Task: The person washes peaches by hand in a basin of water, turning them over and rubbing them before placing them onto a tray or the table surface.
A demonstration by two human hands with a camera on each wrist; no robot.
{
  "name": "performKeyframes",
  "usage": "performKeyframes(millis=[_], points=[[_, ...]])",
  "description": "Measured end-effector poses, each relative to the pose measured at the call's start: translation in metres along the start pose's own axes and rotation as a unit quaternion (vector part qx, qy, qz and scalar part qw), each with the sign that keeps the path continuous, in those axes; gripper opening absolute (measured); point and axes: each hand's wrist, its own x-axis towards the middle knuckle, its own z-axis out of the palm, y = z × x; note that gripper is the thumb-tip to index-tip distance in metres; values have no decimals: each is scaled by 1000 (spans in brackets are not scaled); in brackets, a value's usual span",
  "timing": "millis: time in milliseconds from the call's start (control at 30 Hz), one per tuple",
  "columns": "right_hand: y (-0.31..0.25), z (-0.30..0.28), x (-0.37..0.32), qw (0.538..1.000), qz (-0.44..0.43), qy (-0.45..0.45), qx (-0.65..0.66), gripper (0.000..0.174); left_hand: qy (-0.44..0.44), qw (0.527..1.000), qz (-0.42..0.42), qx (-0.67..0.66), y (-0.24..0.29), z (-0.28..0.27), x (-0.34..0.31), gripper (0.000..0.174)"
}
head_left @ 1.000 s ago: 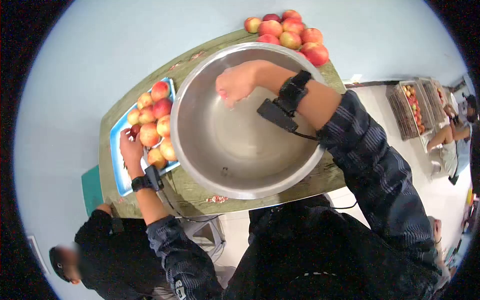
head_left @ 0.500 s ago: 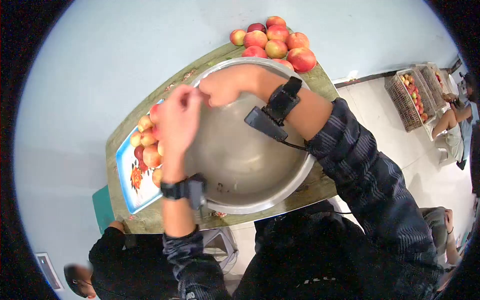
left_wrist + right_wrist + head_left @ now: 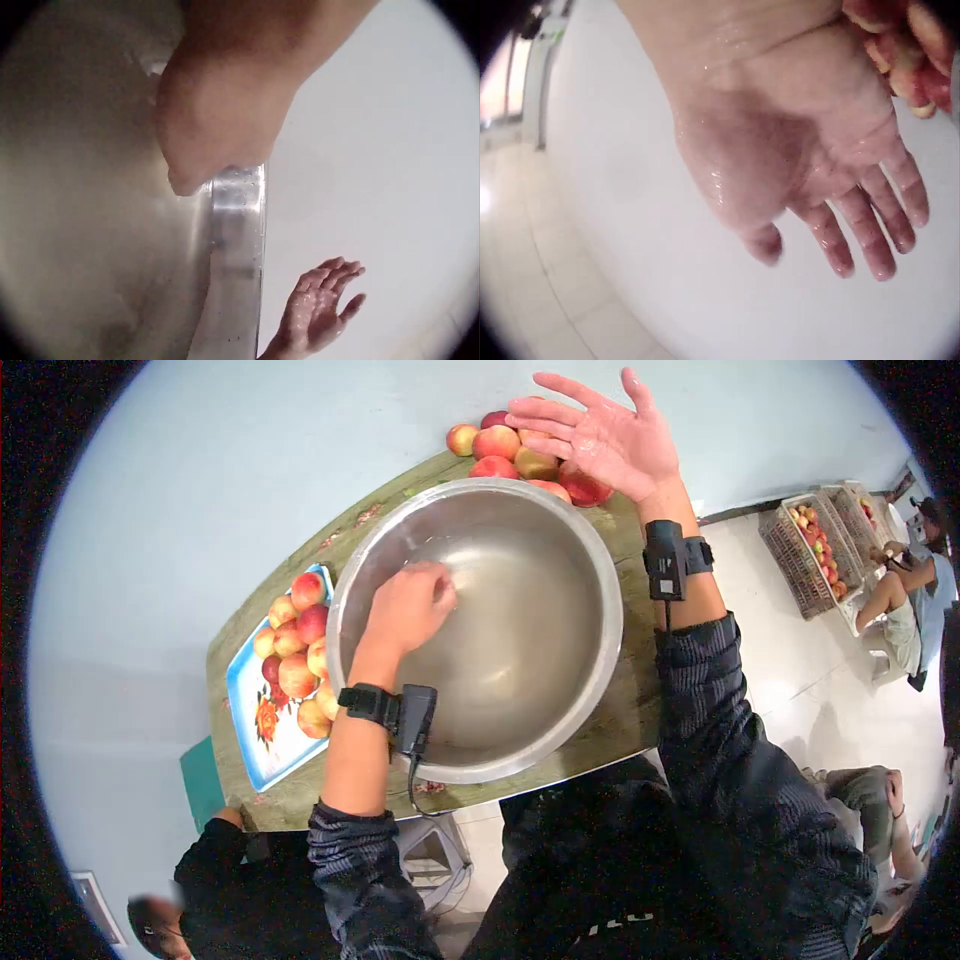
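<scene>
My left hand (image 3: 408, 608) is lowered into the big steel basin (image 3: 608, 630), over the left part of the water (image 3: 500, 650). Its fingers bend downward; whether they hold anything is hidden in the head and left wrist views. The right hand (image 3: 605, 440) is raised beyond the basin's far right rim, palm showing, fingers spread and wet, with nothing in it. In the right wrist view that same hand (image 3: 802, 157) has drops on its palm. Behind it lies a pile of red-yellow fruit (image 3: 496, 442), partly covered by the hand.
A blue-edged tray (image 3: 262, 768) with several fruits (image 3: 297, 674) stands left of the basin on the wooden table (image 3: 240, 630). A person in black (image 3: 265, 890) is at lower left. Crates of fruit (image 3: 815, 555) and other people are at right.
The left hand has left the tray, met the right hand over the basin, then dropped toward the water. The right hand has moved out of the basin, up and right, and its fingers have spread.
</scene>
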Motion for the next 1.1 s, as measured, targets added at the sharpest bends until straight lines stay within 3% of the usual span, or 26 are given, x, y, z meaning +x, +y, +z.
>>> performKeyframes(millis=[100, 200, 433, 533, 633, 700, 767, 833, 933, 1033, 1100], points=[[4, 0, -7, 999, 18, 34, -12, 95, -13, 1000, -16, -9, -5, 7, -2, 23], [14, -10, 2, 983, 94, -145, 65, 100, -14, 1000, 6, -6, -15, 12, -1, 25], [32, -3, 8, 992, 123, -42, 11, 108, -34, 999, -15, 2, -23, 18, -2, 27], [30, -8, 7, 989, 135, -52, 7, 110, -51, 999, -17, 10, -22, 16, 0, 28], [30, -10, 12, 973, 153, -153, 77, 107, -64, 998, -19, -2, -23, 14, 1, 28], [31, 10, 5, 989, 142, 16, -42, 57, -71, 997, -21, -14, -28, 16, 3, 28], [32, 19, 3, 977, 118, 110, -137, 34, -73, 996, -31, -29, -30, 19, 1, 29], [41, -2, 4, 967, 84, 125, -208, 29, -73, 996, -33, -34, -30, 19, 0, 30], [44, -51, 15, 995, 58, -74, -44, 19, -77, 996, -31, -31, -27, 14, 0, 31], [34, -54, 11, 990, 80, -87, -78, 22, -84, 995, -34, -38, -27, 13, -1, 32], [32, -55, 8, 990, 78, -7, -120, 24, -82, 995, -31, -43, -32, 18, -1, 33]])
